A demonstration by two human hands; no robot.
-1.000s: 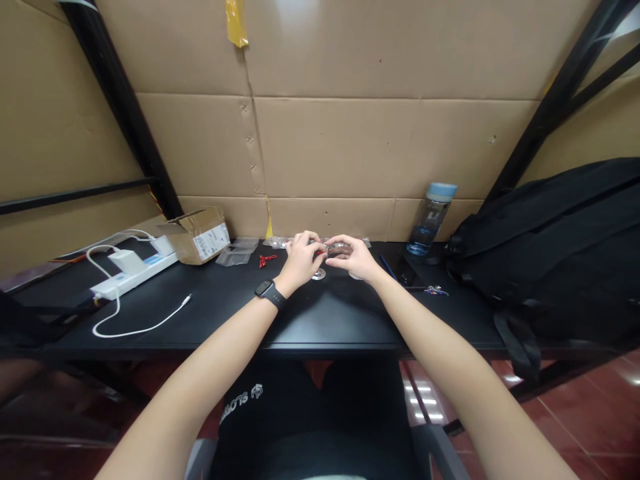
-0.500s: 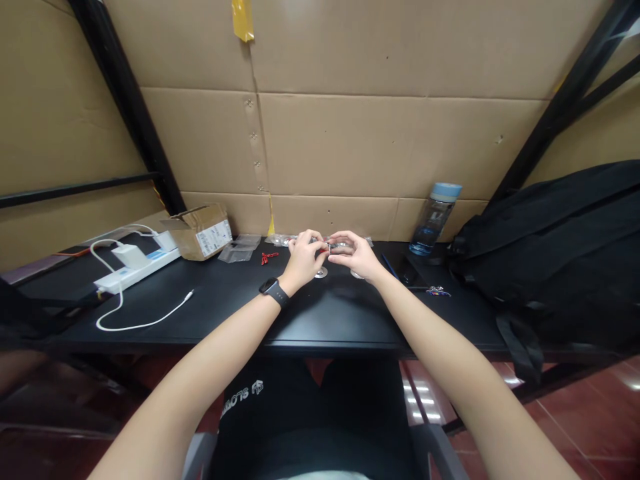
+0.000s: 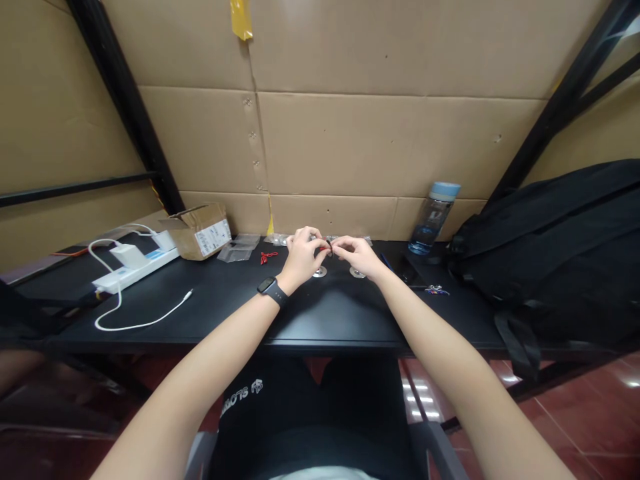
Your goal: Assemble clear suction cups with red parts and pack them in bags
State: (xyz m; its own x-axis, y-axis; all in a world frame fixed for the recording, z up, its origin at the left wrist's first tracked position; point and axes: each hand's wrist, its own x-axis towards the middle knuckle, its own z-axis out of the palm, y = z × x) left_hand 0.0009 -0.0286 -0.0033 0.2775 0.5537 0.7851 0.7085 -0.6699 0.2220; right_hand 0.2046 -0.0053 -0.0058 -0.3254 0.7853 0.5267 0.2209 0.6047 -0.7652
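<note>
My left hand and right hand pinch 1 small dark piece between fingertips, above 2 metal discs on black table.

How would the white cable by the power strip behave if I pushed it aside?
The white cable lies in loose curves on the black table, so it is probably floppy and would bend rather than slide whole. It looks thin, likely light. Its far end runs toward the power strip, which may hold it back.

Cardboard wall behind black desk, red tile floor.
</note>
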